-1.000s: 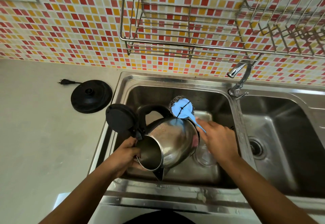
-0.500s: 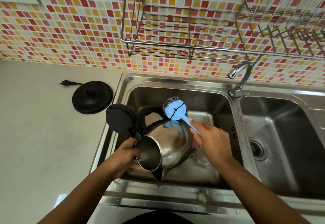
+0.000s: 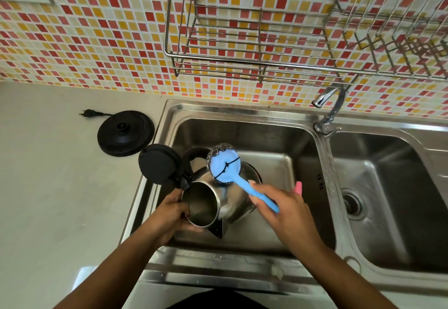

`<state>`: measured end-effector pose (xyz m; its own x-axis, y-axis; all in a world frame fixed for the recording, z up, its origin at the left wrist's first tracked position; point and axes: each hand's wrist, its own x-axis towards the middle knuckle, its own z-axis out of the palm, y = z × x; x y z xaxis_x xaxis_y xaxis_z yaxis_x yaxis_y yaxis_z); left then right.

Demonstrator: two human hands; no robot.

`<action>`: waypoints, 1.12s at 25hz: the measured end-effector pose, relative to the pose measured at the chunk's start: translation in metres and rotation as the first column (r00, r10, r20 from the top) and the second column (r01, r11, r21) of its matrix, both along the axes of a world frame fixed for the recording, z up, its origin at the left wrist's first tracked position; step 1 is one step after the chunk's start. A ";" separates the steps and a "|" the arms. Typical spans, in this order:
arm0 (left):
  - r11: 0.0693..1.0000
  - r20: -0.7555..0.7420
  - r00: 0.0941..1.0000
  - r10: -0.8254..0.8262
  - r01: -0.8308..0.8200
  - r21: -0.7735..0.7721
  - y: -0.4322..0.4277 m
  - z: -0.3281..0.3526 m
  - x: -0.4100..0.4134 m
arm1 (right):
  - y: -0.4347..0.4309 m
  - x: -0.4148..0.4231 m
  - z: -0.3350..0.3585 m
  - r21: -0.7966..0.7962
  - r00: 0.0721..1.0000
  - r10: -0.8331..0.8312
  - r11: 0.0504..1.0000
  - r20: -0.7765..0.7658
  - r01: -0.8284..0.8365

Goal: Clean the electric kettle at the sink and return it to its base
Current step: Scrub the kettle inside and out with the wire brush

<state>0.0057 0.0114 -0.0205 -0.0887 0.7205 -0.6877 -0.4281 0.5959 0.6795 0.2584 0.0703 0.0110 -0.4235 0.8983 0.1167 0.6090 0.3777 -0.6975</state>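
- My left hand [image 3: 169, 214] grips the kettle [image 3: 232, 199] at its mouth rim, fingers curled round the edge. My right hand [image 3: 283, 211] is closed round the blue handle of the scrubber [image 3: 225, 167].
- The kettle lies tipped on its side in the left basin of the sink [image 3: 266, 136]. Its mouth faces me, the spout points down, and the lid [image 3: 160, 163] is swung open to the left.
- The scrubber's steel-wool head rests against the kettle's outer wall, toward its far end.
- Risk: I hold only a wet rim. A hard stroke could roll the kettle out of my left hand and knock it on the basin.
- Risk: the underside faces away from me. If water gets into the contacts there, seating it on the base would be unsafe.
- A pink thing [image 3: 299, 187] shows just past my right hand, partly hidden. I cannot tell what it is.
- The base [image 3: 126, 133] sits on the bench [image 3: 48, 187] just beside the sink, with its plug [image 3: 88, 113] lying loose. Splashes could reach it.
- Water appears to run from the tap [image 3: 327, 105] down by the divider.
- No brand, label or writing is readable anywhere.
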 end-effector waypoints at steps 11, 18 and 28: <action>0.998 0.058 0.998 0.021 -0.017 -0.066 0.012 -0.001 0.003 | 0.019 0.007 -0.042 -0.185 0.989 -0.143 0.974 -0.028 0.135; 0.968 -0.002 0.991 0.132 -0.130 -0.213 0.034 -0.024 0.024 | -0.005 0.017 -0.043 -0.318 0.987 -0.114 0.945 -0.116 0.071; 0.925 -0.056 0.997 0.058 -0.074 -0.372 0.054 -0.039 0.066 | -0.004 0.023 -0.047 -0.491 0.965 -0.261 0.844 -0.025 0.215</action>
